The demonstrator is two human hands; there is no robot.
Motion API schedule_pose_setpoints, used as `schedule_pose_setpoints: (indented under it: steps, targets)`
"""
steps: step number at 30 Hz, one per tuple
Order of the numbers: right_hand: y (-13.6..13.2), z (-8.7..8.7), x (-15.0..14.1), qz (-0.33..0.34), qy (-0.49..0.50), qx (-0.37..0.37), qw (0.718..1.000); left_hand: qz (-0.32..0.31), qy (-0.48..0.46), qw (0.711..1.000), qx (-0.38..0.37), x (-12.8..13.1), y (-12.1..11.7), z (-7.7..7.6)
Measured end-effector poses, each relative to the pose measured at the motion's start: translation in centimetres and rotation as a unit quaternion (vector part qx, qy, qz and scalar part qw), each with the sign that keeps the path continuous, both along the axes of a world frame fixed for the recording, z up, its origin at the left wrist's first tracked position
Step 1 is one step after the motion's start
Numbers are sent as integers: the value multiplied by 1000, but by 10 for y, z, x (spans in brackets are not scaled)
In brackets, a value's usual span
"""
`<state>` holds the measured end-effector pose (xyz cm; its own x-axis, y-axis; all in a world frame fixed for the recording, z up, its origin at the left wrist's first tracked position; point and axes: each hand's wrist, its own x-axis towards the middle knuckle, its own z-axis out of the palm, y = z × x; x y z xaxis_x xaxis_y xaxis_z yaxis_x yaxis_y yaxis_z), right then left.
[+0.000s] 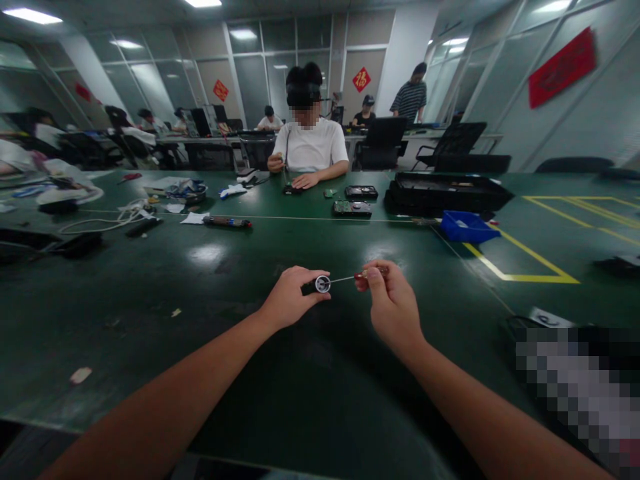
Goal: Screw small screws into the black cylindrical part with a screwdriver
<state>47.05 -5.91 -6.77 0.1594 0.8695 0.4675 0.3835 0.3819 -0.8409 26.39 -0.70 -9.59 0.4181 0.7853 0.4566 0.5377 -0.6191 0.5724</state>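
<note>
Between thumb and fingers, my left hand [295, 295] grips a small black cylindrical part [323, 284] with a pale ring-shaped end facing me. My right hand [393, 300] is closed round the reddish handle of a screwdriver [343, 279]. Its thin metal shaft points left, and the tip reaches the round end of the part; how deep it sits I cannot tell. Both hands are over the green table [280, 387], and my fingers hide most of the part's body.
Across the table a person [310, 143] in a white shirt handles a small dark item. Opened devices [353, 209], a black case [445, 193] and a blue bin [469, 227] stand ahead to the right. Leftward lie a dark screwdriver-like tool [227, 221] and a white cable [113, 220].
</note>
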Motion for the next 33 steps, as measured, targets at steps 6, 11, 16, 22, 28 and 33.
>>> schedule_pose_setpoints:
  steps: [6,11,16,22,28,33]
  targets:
    - [-6,7,-2,-8,-87,28,996,-1,5,1000,-5,0,0,0]
    - [-8,13,0,-52,-149,46,986,-2,3,1000,-2,-1,1,-1]
    - [-7,13,1,-63,-190,53,978,-5,-4,1000,2,-1,1,-1]
    - [-10,13,0,0,-209,81,975,-10,-9,1000,1,-1,1,-1]
    - [-10,14,-1,17,-219,27,975,-8,-18,1000,-9,0,0,-2]
    - [-9,7,-3,19,-119,34,992,-6,-17,1000,-12,0,0,-2]
